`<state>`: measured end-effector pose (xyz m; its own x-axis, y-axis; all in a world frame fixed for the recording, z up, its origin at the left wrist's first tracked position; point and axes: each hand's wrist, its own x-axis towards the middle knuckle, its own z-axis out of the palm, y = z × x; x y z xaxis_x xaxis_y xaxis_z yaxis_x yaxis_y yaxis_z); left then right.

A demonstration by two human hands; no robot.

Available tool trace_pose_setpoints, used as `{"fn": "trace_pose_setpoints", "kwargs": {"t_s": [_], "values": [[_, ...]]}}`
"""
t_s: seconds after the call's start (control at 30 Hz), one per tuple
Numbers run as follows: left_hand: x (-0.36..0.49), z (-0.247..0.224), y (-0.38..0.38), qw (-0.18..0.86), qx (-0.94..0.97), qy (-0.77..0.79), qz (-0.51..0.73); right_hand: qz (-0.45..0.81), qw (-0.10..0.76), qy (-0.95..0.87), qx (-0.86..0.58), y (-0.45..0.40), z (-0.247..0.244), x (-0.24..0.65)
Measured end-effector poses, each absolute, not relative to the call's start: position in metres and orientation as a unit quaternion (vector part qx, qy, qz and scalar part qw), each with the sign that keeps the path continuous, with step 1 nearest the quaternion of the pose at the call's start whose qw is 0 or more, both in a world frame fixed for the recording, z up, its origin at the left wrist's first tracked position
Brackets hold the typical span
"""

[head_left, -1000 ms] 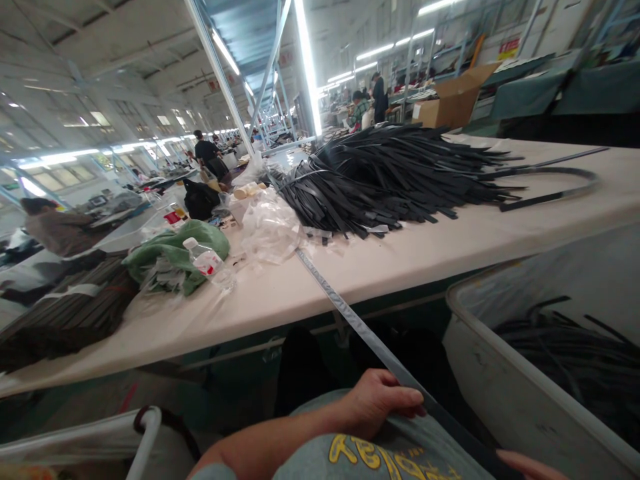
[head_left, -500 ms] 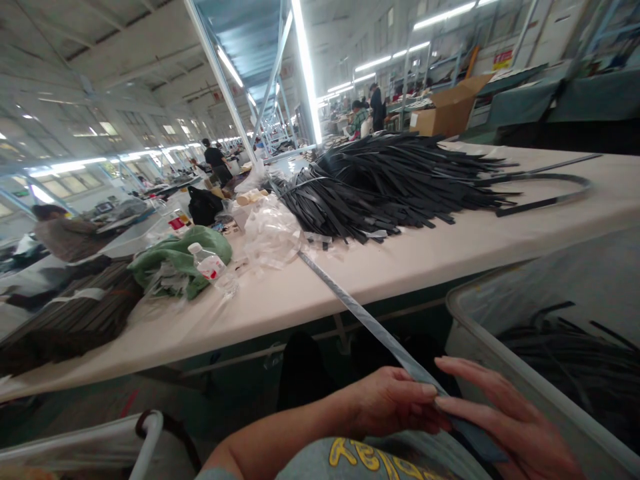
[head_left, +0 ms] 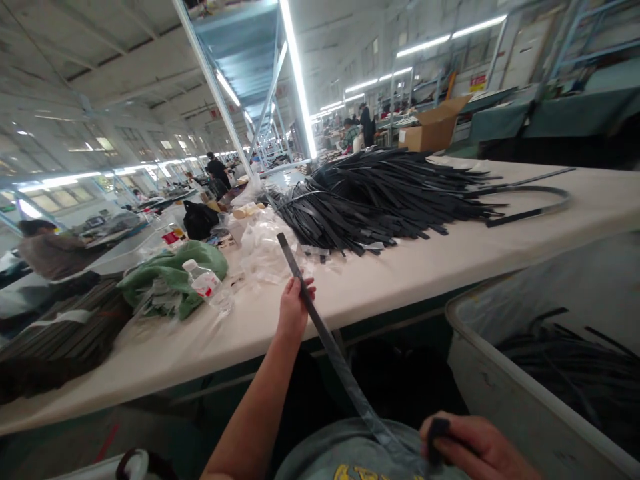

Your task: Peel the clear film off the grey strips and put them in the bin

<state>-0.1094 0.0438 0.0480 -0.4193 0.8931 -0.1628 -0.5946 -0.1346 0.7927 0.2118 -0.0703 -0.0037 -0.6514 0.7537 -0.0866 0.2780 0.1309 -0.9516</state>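
My left hand is closed around a long dark grey strip near its far end, just above the table's front edge. From there the strip runs down toward my lap. My right hand, low at the bottom right, grips the near end, which curls up dark between thumb and fingers. Beyond my left hand lies a heap of crumpled clear plastic. To its right a large bundle of black strips is spread over the pale table.
A plastic bottle and a green cloth lie at the left, beside a stack of dark brown strips. At the right stands a white bin with black strips inside. A cardboard box and people are farther back.
My left hand has moved from beside the right hand, forward and left to the strip's far end, lifting it. The right hand, previously open-fingered, has closed on the near end.
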Motion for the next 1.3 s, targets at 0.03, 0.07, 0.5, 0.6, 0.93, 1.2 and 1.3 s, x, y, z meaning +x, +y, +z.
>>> {"fn": "trace_pose_setpoints", "kwargs": {"t_s": [0.03,0.07,0.5,0.6,0.93,1.2,1.3], "values": [[-0.102,0.045,0.037,0.517,0.23,0.422,0.709,0.568,0.244,-0.694,-0.369,-0.065,0.001,0.206],[-0.093,0.039,0.028,0.529,0.282,0.428,0.677,0.578,0.282,-0.667,-0.375,-0.058,0.007,0.2],[-0.029,0.01,-0.046,0.577,0.568,0.426,0.404,0.553,0.506,-0.578,-0.324,0.005,0.066,0.16],[-0.021,0.022,-0.041,0.528,0.612,0.401,0.43,0.514,0.501,-0.62,-0.317,-0.004,0.067,0.149],[0.002,0.003,-0.063,0.445,0.703,0.42,0.362,0.541,0.571,-0.53,-0.317,-0.024,0.059,0.171],[-0.012,-0.043,-0.068,0.505,0.682,0.426,0.313,0.486,0.598,-0.529,-0.357,-0.015,0.051,0.207],[-0.032,-0.057,-0.067,0.567,0.589,0.46,0.347,0.424,0.658,-0.498,-0.373,-0.004,0.055,0.241]]}}
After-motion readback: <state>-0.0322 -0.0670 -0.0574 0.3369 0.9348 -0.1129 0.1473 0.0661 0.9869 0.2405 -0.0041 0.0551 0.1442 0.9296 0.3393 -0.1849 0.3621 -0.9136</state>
